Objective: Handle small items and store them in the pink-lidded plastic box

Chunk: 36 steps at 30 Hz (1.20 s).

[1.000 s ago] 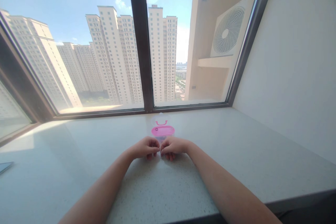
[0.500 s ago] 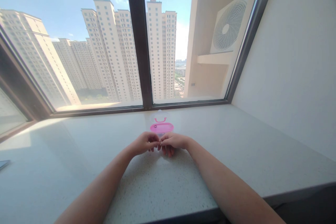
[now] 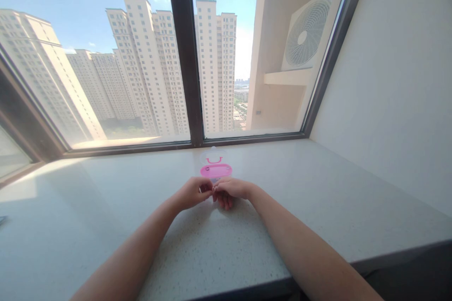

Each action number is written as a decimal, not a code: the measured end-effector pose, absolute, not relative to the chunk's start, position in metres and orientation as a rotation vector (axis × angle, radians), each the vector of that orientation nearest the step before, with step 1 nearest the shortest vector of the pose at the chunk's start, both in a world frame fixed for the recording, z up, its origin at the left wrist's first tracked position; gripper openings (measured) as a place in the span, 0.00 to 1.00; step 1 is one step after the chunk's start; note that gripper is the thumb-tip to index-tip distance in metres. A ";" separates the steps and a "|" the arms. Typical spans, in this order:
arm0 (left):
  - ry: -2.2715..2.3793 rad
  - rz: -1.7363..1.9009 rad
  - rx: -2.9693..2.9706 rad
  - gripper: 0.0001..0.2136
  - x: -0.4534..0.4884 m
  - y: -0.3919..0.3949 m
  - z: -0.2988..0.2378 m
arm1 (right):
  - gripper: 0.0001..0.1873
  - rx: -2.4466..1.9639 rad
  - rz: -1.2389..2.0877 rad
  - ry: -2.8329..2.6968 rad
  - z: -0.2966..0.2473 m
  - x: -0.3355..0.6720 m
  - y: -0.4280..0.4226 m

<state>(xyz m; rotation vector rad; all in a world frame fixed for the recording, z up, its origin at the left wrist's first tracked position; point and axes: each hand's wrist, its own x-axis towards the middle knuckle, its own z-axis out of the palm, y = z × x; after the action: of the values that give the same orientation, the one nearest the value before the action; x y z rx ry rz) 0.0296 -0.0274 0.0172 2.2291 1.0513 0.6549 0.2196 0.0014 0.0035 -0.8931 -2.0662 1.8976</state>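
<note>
My left hand (image 3: 193, 193) and my right hand (image 3: 232, 189) meet just above the pale stone sill, in front of the pink box. Between the fingertips of both hands is a small whitish loop (image 3: 213, 189), too small to make out fully. The left thumb and index finger pinch it from one side. On the other side the right thumb and index finger hold it, with the other right fingers curled below. Right behind the hands stands the pink box (image 3: 221, 170), its clear lid (image 3: 213, 155) with a pink handle raised at the back. A tiny dark ring (image 3: 207, 169) lies inside on the left.
The speckled sill (image 3: 212, 254) runs back to a dark window frame (image 3: 194, 80). A white wall (image 3: 395, 80) borders it on the right. At the far left edge, the corner of a flat object (image 3: 3, 219) shows.
Both hands stay together at the small loop, with slight shifts of the fingers; the left fingers look more tucked in. The whole view has moved a little. The box stays in place.
</note>
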 end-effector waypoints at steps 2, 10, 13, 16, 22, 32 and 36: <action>1.057 0.654 2.257 0.07 0.030 -0.027 0.015 | 0.12 -0.915 1.887 -2.070 0.004 0.219 0.001; 1.119 0.740 2.289 0.07 0.036 -0.032 0.018 | 0.12 -0.914 1.879 -2.087 0.000 0.218 0.004; 1.097 0.717 2.257 0.06 0.036 -0.031 0.018 | 0.12 -0.906 1.879 -2.087 -0.001 0.218 0.004; 1.089 0.706 2.199 0.06 0.034 -0.029 0.015 | 0.12 -0.906 1.882 -2.088 0.001 0.219 0.003; 1.036 0.662 2.097 0.06 0.030 -0.026 0.013 | 0.11 -0.859 1.937 -2.075 0.004 0.222 0.003; 1.045 0.699 2.093 0.06 0.030 -0.026 0.013 | 0.11 -0.790 1.958 -2.125 0.002 0.224 0.005; 1.054 0.707 2.086 0.06 0.031 -0.027 0.016 | 0.12 -0.777 1.951 -2.120 -0.001 0.225 0.007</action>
<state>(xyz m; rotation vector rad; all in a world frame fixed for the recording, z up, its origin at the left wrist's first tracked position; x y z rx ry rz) 0.0311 -0.0274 0.0163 2.0863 1.0538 0.7065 0.2254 0.0070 -0.0005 -0.7775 -2.1195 1.9505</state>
